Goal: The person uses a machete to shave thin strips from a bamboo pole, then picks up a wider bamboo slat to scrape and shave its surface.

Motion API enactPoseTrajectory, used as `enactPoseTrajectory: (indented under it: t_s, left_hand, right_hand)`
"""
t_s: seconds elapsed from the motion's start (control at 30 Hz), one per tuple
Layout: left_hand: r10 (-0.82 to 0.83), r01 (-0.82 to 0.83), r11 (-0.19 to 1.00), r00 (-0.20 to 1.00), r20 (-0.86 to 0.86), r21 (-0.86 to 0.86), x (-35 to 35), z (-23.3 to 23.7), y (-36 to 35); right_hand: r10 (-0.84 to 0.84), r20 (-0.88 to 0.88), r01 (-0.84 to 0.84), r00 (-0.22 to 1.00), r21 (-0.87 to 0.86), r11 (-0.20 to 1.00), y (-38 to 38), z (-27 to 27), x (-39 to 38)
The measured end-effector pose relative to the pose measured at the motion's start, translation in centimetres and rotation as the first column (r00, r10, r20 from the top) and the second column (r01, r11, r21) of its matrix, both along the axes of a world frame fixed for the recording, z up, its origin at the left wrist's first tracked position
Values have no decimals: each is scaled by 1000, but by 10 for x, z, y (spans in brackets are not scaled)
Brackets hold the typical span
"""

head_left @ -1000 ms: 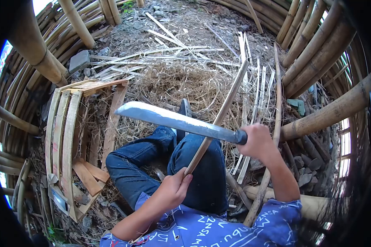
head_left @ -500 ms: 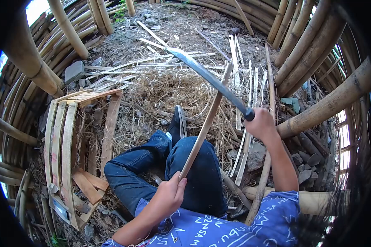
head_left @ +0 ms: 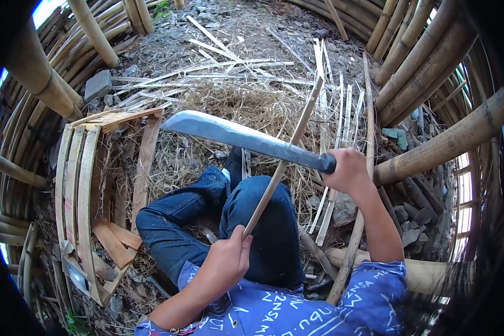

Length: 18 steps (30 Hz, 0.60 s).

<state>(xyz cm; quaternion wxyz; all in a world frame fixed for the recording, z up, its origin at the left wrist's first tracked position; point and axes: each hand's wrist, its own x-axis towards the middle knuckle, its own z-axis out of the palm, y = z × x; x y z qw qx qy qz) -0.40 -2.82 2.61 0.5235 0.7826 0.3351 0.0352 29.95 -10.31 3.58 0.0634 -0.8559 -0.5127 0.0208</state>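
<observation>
My right hand (head_left: 346, 172) is closed round the black handle of a machete (head_left: 235, 135), whose broad grey blade points to the left. The blade crosses a long bamboo strip (head_left: 267, 197) about midway along it and seems to touch it. Near its lower end, my left hand (head_left: 227, 259) grips the strip, which slants up and away to the right over my raised knee (head_left: 260, 224). A thin sliver stands at the strip's far end.
A slatted wooden crate (head_left: 84, 196) stands at the left, near a grey block (head_left: 98, 85). Curled shavings (head_left: 229, 106) and pale split strips (head_left: 207, 71) litter the ground. A thick bamboo pole (head_left: 442, 143) juts in from the right, above broken stones (head_left: 414, 229).
The machete has come down along the strip toward me, and its blade has swung from pointing up-left to nearly level. My left hand keeps its hold on the strip.
</observation>
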Motion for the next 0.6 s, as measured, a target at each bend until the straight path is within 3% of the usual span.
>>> enactPoseTrajectory:
  t_s: [0.3,0.43,0.5,0.6]
  left_hand:
    - [-15,15,1000,1000,17,11,-4,0,0]
    - [-11,11,1000,1000,24,-3,-11,1,0]
    - [-13,14,1000,999,29,-6,-14,1,-1]
    - [-25,24,999,999,38,26,-11,-9,-1]
  right_hand:
    - [-66,25,68,997,-50,996,8,9,17]
    - [-221,93,221,971,18,975,6,4,68]
    - [-447,41,446,893,30,894,4,8,97]
    - [-481,85,485,873,-32,874,-2,12,102]
